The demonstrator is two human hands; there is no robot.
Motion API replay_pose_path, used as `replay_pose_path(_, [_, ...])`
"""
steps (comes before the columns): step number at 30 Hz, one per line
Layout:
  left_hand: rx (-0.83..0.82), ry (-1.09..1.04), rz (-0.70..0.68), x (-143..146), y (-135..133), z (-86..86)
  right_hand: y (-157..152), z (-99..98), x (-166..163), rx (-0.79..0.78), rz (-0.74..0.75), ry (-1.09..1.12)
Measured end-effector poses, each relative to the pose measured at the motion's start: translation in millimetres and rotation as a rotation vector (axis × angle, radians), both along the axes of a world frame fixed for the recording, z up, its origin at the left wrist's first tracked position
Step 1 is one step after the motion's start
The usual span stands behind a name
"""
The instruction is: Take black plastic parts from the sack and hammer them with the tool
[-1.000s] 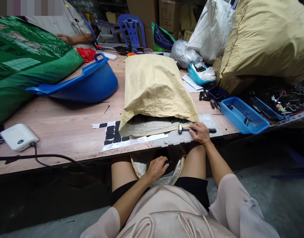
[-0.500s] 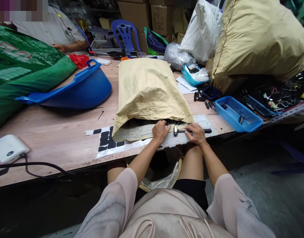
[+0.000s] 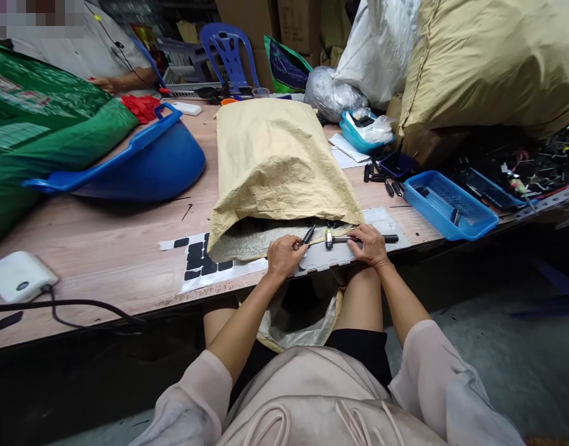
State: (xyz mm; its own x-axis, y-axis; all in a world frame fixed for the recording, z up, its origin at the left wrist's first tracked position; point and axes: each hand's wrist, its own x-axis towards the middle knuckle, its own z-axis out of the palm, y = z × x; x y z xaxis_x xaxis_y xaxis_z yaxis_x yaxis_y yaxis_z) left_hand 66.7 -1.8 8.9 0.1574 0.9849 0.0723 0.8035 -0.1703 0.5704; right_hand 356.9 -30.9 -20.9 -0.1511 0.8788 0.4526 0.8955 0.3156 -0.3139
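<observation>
My left hand (image 3: 283,255) pinches a small black pointed piece (image 3: 308,234) whose tip sticks out past the fingers; its exact kind is unclear. It is just in front of the open mouth of a tan woven sack (image 3: 284,161), where more black pieces show in the shadow. My right hand (image 3: 370,246) has its fingers closed around the handle of a small hammer (image 3: 329,239), which lies crosswise on a grey board (image 3: 328,259) at the table's front edge. Left of the board, a white sheet with black rounded stickers (image 3: 203,260) is partly under the sack.
A blue basin (image 3: 149,167) and a green sack (image 3: 56,118) stand on the left, near a white box (image 3: 21,275) with a cable. On the right are a blue basket (image 3: 451,207), loose black pieces and a big stuffed sack (image 3: 488,68). Another person sits at the far left.
My left hand has drawn back left from the sack's mouth, and a black pointed piece now shows in its fingers. My right hand stays at the hammer. The view has shifted slightly.
</observation>
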Motion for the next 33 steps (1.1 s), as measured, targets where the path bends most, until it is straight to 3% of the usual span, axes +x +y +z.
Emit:
replay_pose_path(8, [0.072, 0.035, -0.076, -52.9, -27.8, -10.0, 1.2, -0.5, 4.6, -0.004, 0.011, 0.000])
replay_pose_path(17, [0.100, -0.029, 0.034, -32.7, -25.8, -19.1, 1.4, -0.5, 7.1, 0.004, 0.005, -0.039])
replay_pose_path(25, [0.008, -0.134, 0.044, -34.4, -18.7, -21.6, 4.7, 1.7, 11.6, -0.013, 0.014, -0.015])
replay_pose_path(28, [-0.011, -0.149, 0.048, -34.4, -16.6, -22.1, -2.9, 10.0, -5.9, 0.001, 0.003, 0.060])
replay_pose_path(33, [0.000, -0.133, 0.044, -33.3, -18.2, -20.0, -28.1, 26.1, -76.0, 0.012, 0.022, 0.232])
